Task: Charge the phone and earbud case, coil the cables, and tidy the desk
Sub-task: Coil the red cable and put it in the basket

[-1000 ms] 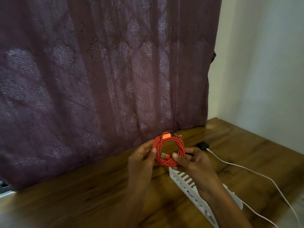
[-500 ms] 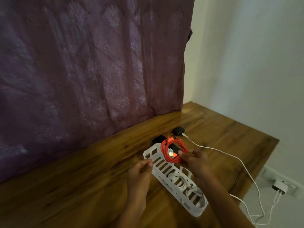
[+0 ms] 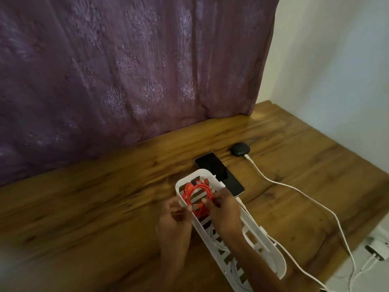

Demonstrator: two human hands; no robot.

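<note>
**In the white basket: an orange coil between two hands**

Nearest the camera, two forearms are reaching forward over the wooden desk (image 3: 94,203). The left hand (image 3: 174,224) is sitting against the outer left wall of the white slotted basket (image 3: 271,247), its fingertips pinching the near left edge of the coiled orange cable (image 3: 196,197). The right hand (image 3: 225,213) is reaching into the basket from above, its thumb and fingers closing narrowly on the right side of the same coil. The coil is lying inside the far end of the basket, low between the walls; whether it is resting on the floor of the basket cannot be told. In the near part of the basket, partly under the right forearm, a white cable (image 3: 216,239) is lying in loops.

Just beyond the far right corner of the basket, a dark phone (image 3: 219,173) is lying flat on the desk, screen up, its near end touching or almost touching the basket rim. Farther back and to the right, a dark earbud case (image 3: 240,149) is sitting on the wood with a white charging lead (image 3: 294,188) plugged into it; the lead is running right and off the desk edge toward a white charger (image 3: 376,247) at the wall. Behind everything, a purple patterned curtain (image 3: 126,70) is hanging down to the desk's back edge.
</note>
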